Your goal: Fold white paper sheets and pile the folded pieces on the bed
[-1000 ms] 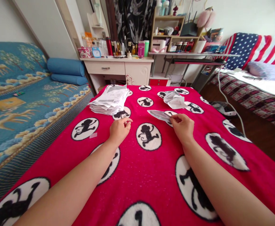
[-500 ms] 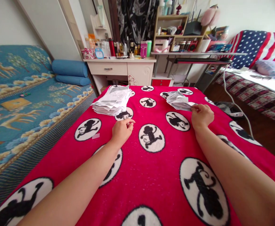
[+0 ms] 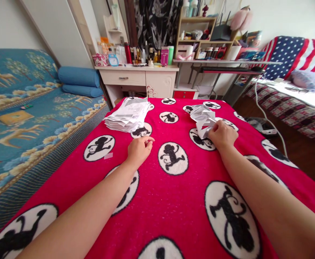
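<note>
My right hand (image 3: 223, 133) pinches a crumpled white paper (image 3: 202, 130) by its near edge, at the right side of the red blanket. Behind it lies a small heap of creased grey-white papers (image 3: 202, 112), partly overlapped by the held one. My left hand (image 3: 140, 148) rests on the blanket with its fingers curled in and the thumb close to the index finger; nothing shows in it. Beyond that hand is a stack of white printed papers (image 3: 127, 113), with uneven edges. A small pale scrap (image 3: 108, 155) lies to the left of the left hand.
The red blanket (image 3: 152, 201) with monkey prints covers the surface under both hands. A blue patterned sofa (image 3: 38, 118) stands at left. Behind are a white dresser (image 3: 135, 78) with bottles and a desk (image 3: 227, 62). A white cable (image 3: 268, 118) hangs at right.
My right hand has moved a little left and nearer, drawing a paper out from the heap towards me. My left hand has stayed in place.
</note>
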{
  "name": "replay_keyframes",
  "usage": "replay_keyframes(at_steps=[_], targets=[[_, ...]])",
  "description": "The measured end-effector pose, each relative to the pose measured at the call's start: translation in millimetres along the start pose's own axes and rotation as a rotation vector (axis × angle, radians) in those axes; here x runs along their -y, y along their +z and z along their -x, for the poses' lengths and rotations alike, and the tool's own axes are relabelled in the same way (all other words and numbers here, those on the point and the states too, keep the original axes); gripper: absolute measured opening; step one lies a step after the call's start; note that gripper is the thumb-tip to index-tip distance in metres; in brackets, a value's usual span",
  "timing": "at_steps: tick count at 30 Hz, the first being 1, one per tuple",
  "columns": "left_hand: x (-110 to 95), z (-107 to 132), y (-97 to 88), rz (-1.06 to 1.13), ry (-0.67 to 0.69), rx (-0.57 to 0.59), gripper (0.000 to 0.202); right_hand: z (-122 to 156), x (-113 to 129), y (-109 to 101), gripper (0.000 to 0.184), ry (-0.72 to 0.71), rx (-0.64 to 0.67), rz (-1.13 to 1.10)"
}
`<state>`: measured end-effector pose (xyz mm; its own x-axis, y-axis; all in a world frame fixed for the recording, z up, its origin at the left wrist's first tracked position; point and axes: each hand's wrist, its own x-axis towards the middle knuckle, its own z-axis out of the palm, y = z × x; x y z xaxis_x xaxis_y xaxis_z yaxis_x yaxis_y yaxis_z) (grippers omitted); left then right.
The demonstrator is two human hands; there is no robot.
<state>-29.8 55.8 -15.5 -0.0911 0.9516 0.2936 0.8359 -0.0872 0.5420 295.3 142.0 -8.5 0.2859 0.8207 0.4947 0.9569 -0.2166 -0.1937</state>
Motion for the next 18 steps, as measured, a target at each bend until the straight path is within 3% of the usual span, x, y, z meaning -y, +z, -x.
replay_keyframes(at_steps=[4,7,11,18], targets=[[1,-1,1.2,-0.009,0.006,0.001,0.023,11,3,-5,0.015,-0.127,-0.08,-0.046],[2,-1,0.9,-0.012,0.005,0.006,0.023,13,4,-6,0.024,-0.173,-0.144,-0.094],[1,0,0.1,-0.013,0.009,0.012,0.023,13,4,-4,0.034,-0.213,-0.094,-0.109],[0,-1,0.2,-0.027,0.004,0.016,0.022,11,0,1,0.028,-0.206,-0.082,-0.084]])
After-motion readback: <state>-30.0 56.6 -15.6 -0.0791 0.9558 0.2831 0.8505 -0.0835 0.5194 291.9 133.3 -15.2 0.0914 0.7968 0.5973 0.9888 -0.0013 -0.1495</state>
